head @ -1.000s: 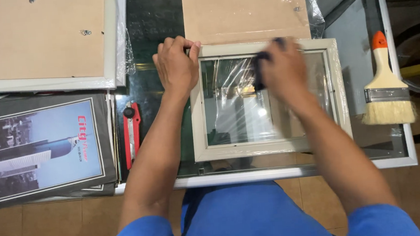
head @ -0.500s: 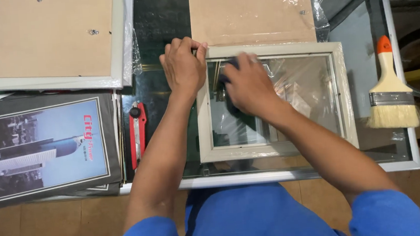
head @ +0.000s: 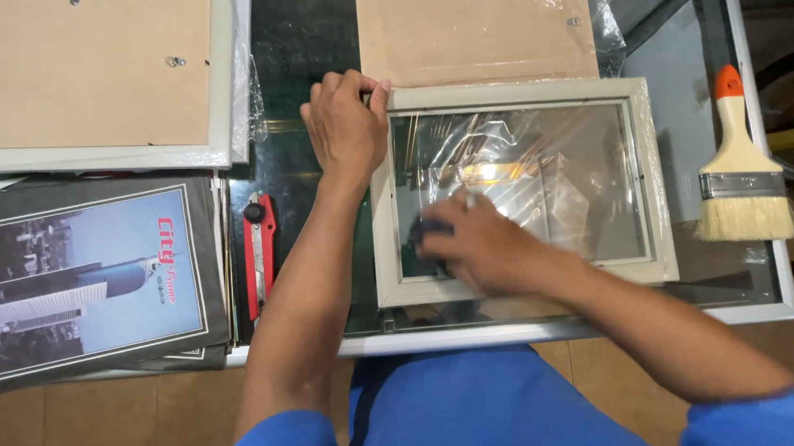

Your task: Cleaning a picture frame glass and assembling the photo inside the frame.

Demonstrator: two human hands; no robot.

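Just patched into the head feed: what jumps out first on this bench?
At centre, a pale picture frame with glare on its glass: the left hand pins its top-left corner, the right hand presses a dark cloth at lower left. A paintbrush with an orange tip lies right; a red utility knife lies left.

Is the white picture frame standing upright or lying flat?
Lying flat: the white picture frame rests on the glass table, seen from above.
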